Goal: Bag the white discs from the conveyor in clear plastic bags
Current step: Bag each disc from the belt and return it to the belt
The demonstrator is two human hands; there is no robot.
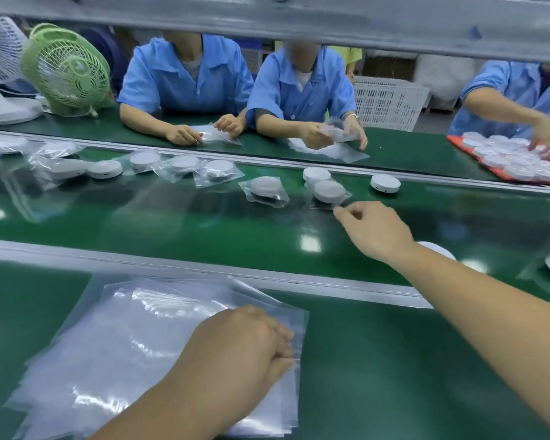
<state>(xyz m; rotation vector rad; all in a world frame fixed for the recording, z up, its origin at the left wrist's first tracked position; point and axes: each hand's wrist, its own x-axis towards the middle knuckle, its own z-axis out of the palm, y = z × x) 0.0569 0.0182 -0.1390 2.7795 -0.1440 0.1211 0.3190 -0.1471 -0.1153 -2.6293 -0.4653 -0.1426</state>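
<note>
Bright overhead light; white glare patches on green belt (pixel 204 223); edges warped, softly blurred.

Three workers (pixel 185 77) in blue sat across the belt (pixel 204 223). Two fans stood at far left: a green fan (pixel 65 66) and a white fan (pixel 0 58). Five bagged discs (pixel 265 187) lay on the belt, with perhaps two more in the blur at far left. Five bare discs (pixel 385 183) showed too. There was one red tray (pixel 458 145), one white crate (pixel 388 103) and one stack of clear bags (pixel 124 328).

Left hand (pixel 242 341) pinching bag stack (pixel 124 328), right hand (pixel 375 230) pinching bagged disc (pixel 329 190)
</note>
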